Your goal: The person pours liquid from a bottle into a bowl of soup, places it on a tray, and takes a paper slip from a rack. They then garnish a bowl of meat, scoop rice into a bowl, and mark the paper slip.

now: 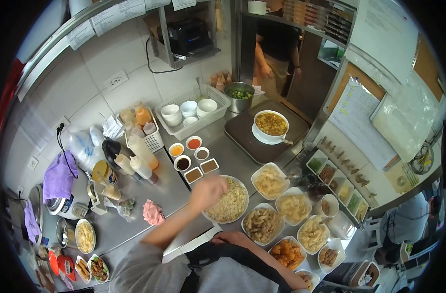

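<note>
My left hand (209,192) hovers over the left edge of a round white plate of fried rice (228,207). Its fingers are drawn together and slightly blurred; whatever they hold, if anything, is hidden. Just beyond are small sauce dishes, among them a dark sauce (182,163), a red sauce (193,143) and two square dishes of brown sauce (193,175). My right hand (226,238) is close to my apron at the counter's front edge, its fingers mostly out of sight. To the right stands a square bowl of brown fried strips (263,224).
Several white bowls of food, including orange glazed pieces (287,254), crowd the right side. A soup bowl (271,126) sits on a dark tray (242,139). Squeeze bottles (144,151) and a pink cloth (153,213) lie left. Another person (274,53) stands beyond the opening.
</note>
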Motion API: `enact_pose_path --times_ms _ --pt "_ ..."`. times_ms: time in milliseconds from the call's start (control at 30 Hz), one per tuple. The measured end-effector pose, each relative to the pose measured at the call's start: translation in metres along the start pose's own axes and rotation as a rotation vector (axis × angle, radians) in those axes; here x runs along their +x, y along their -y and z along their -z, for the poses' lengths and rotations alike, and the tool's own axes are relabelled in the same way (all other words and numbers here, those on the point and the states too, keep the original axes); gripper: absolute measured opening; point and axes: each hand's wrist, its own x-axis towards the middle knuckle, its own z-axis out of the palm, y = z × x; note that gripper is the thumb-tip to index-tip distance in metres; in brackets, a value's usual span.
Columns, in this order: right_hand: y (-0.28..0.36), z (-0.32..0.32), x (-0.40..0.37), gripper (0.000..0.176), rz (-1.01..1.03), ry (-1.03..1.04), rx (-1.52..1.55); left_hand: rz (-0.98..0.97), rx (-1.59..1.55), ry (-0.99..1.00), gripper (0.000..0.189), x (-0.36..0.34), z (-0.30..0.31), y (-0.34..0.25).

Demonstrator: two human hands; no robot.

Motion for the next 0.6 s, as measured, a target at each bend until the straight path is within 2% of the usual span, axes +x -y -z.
enact_pose_path --times_ms 67,100,133,167,233,300,400,467,600 --pt "0.007 0.002 -0.003 0.030 -0.003 -0.014 0.003 -0.118 0.117 -0.136 0.020 0.068 0.051 -0.011" --pt "0.009 0.002 -0.004 0.030 -0.006 -0.022 0.006 -0.236 0.266 -0.162 0.031 0.100 0.073 0.000" --pt "0.008 0.002 -0.006 0.030 -0.014 -0.036 0.019 -0.309 0.450 -0.408 0.041 0.133 0.086 0.014" --pt "0.006 0.002 -0.007 0.031 -0.021 -0.053 0.029 -0.382 0.551 -0.387 0.048 0.166 0.116 -0.006" --pt "0.003 0.002 -0.010 0.031 -0.037 -0.080 0.052 -0.545 0.782 -0.491 0.052 0.235 0.162 0.001" --pt "0.001 0.005 -0.011 0.031 -0.058 -0.107 0.058 -0.544 1.054 -0.550 0.058 0.288 0.202 -0.004" --pt "0.001 0.008 -0.013 0.032 -0.094 -0.139 0.061 -0.345 1.417 -0.478 0.073 0.342 0.246 -0.005" --pt "0.000 0.010 -0.013 0.032 -0.118 -0.164 0.068 -0.315 1.622 -0.461 0.072 0.362 0.261 0.001" --pt "0.001 0.014 -0.012 0.032 -0.180 -0.227 0.084 -0.212 1.776 -0.408 0.075 0.379 0.271 0.009"
